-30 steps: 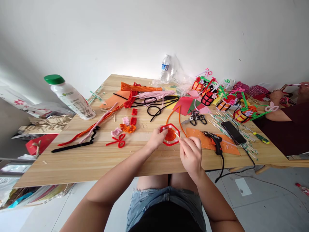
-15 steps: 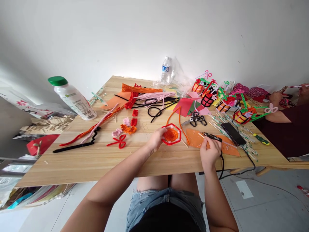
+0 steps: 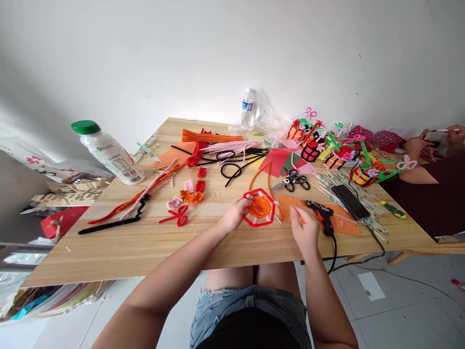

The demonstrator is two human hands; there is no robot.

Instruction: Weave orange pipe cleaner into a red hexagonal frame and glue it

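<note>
My left hand (image 3: 236, 214) grips the left edge of a hexagonal red pipe-cleaner frame (image 3: 272, 198) with an orange pipe-cleaner coil (image 3: 260, 207) inside it. The piece is held tilted above the table, and small pale bits join coil and frame. My right hand (image 3: 305, 228) is pinched together to the right of the piece; anything between its fingertips is too small to make out. Just right of that hand, a black glue gun (image 3: 326, 218) lies on an orange felt sheet (image 3: 343, 226). An orange pipe cleaner (image 3: 269, 179) bends behind the held piece.
Scissors (image 3: 294, 180), a phone (image 3: 350, 201) and a screwdriver (image 3: 393, 209) lie to the right. Finished pipe-cleaner baskets (image 3: 336, 160) stand at the back right. A white bottle (image 3: 112, 155) stands left, near a red bow (image 3: 179, 216). Another person's arm (image 3: 414, 169) is at far right.
My right hand has moved left and slightly down, off the glue gun, toward the held piece. The coil and frame have shifted slightly down and right in my left hand.
</note>
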